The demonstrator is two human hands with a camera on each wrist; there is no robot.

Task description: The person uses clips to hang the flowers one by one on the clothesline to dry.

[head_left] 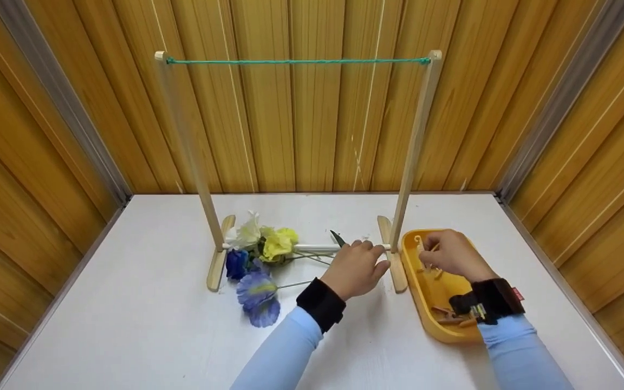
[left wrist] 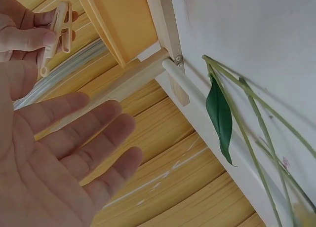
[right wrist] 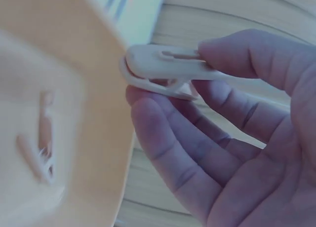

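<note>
I am pinching a clothespin in my right hand over the tray; my left hand is hovering with fingers relaxed, holding nothing.

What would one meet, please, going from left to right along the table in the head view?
Rack's left foot → artificial flowers → left hand → rack's right foot → right hand pinching a clothespin over the yellow tray.

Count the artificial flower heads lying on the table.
4, clustered by the rack's left foot: a white flower, a yellow flower, a dark blue flower and a light blue flower nearest the camera. Others may hide among them.
</note>
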